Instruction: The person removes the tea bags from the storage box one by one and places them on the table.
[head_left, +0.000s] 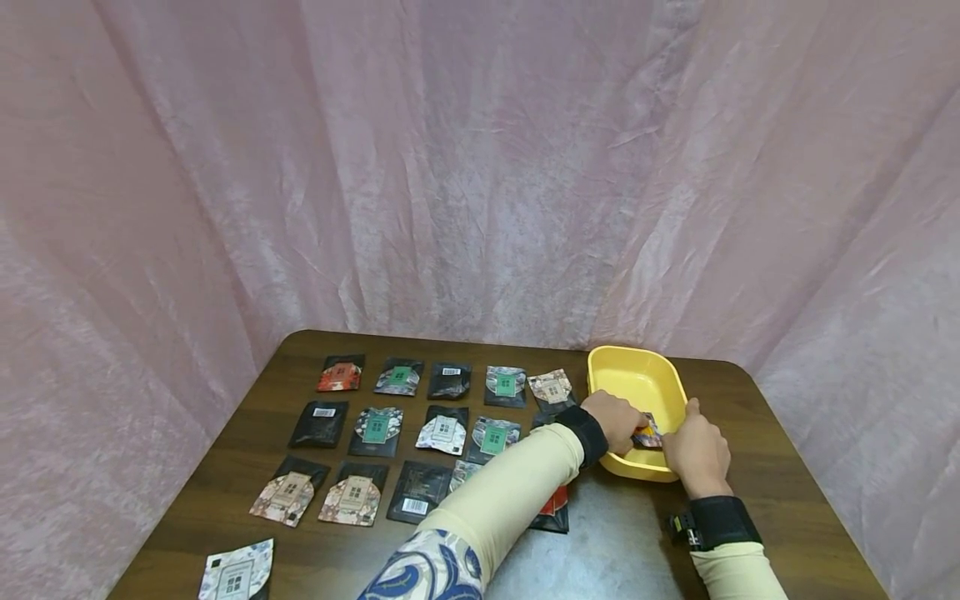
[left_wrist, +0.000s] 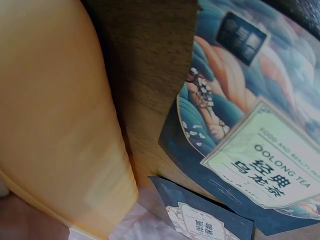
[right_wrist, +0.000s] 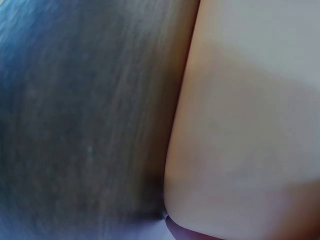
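My left hand [head_left: 617, 419] reaches over the near-left side of a yellow plastic tray [head_left: 636, 372], its fingers on a small colourful tea packet [head_left: 648, 435] inside. The fingertips pinch the packet's left end; the rest of the grip is hidden. On the other side, my right hand [head_left: 697, 450] grips the tray's right rim, thumb inward close to the packet. An oolong tea packet [left_wrist: 260, 160] with a pale green label lies beside the tray in the left wrist view, with another packet [left_wrist: 200, 220] past it. A blurred tan surface fills much of the right wrist view.
Tea packets lie in rough rows on the brown wooden table [head_left: 780, 500], among them a red one [head_left: 341, 373] and a dark barcoded one [head_left: 319, 424]. A white-patterned packet [head_left: 237, 572] lies at the near left. The left forearm covers several packets. Pink curtains [head_left: 480, 167] hang behind.
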